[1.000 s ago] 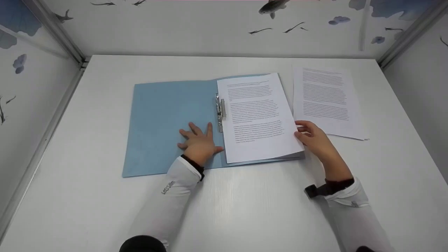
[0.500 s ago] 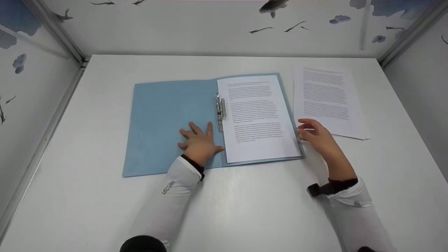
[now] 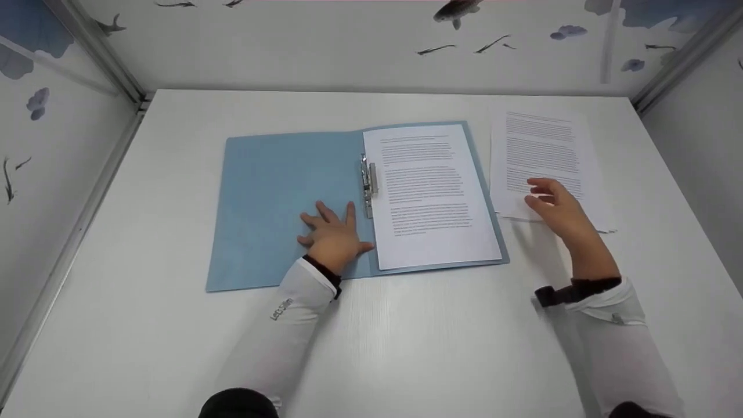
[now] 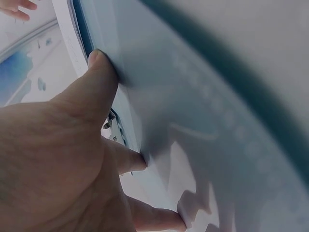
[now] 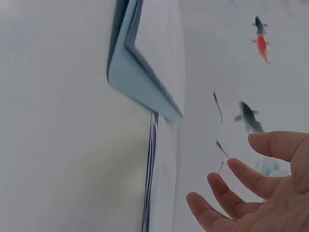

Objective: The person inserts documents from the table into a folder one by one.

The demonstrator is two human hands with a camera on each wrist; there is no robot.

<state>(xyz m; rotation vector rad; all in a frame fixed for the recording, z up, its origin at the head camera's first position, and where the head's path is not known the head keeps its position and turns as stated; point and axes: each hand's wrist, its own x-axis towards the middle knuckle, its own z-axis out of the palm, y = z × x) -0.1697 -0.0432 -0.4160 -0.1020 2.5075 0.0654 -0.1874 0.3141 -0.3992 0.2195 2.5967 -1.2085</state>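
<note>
A blue folder point(image 3: 273, 180) lies spread open on the white table, with a metal lever clip point(image 3: 370, 184) along its fold. Printed sheets point(image 3: 432, 249) lie flat over the folder's right half, their left edge at the clip. My left hand point(image 3: 335, 244) rests on the left cover near the fold, fingers spread; the left wrist view shows its thumb and fingertips touching the blue surface. Above the near part of a loose stack of printed paper point(image 3: 540, 139), right of the folder, hovers my right hand point(image 3: 562, 212). Its fingers point(image 5: 241, 176) are loosely bent and hold nothing.
White table surface point(image 3: 377, 337) extends in front of the folder. Panels with painted fish point(image 3: 457, 10) and leaves stand behind and at both sides, joined by metal corner posts point(image 3: 93, 52).
My right hand has let go of the right edge of the folder's sheets, which now lie flat, and moved right over the loose stack. My left hand has stayed in place.
</note>
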